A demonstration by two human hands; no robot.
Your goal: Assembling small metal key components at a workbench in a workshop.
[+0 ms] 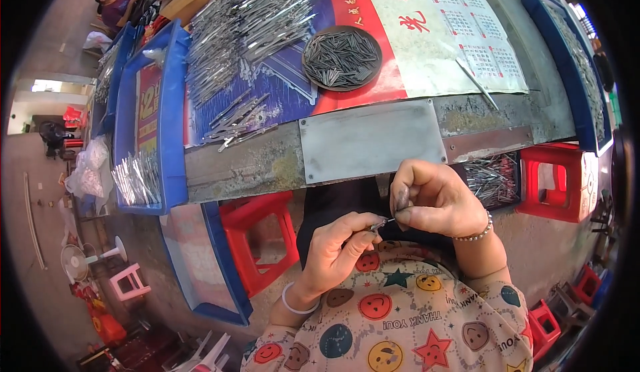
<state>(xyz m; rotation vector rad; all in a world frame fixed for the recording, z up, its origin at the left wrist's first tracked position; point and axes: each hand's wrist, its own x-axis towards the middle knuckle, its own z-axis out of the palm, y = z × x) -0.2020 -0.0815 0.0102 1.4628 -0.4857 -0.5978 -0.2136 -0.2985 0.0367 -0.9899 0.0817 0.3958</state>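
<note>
My left hand (343,242) is closed in a pinch on a slim metal piece (380,225), just in front of the bench edge and above my lap. My right hand (440,202) meets its tip, thumb and fingers pressed together; anything between them is too small to name. Beyond my hands, a bare metal plate (373,139) is fixed to the bench edge. A round dish (377,59) on the bench holds many short dark rods (341,55). To its left lies a large heap of slim, shiny metal pieces (230,39), with a smaller loose group (240,119) nearer me.
A blue tray (177,105) with metal pieces stands at the left, another blue tray (567,52) at the far right. Below are red stools (260,235) (553,182) and a bin of metal pieces (492,179). A thin rod (477,84) lies on the poster. Another person (117,5) sits far left.
</note>
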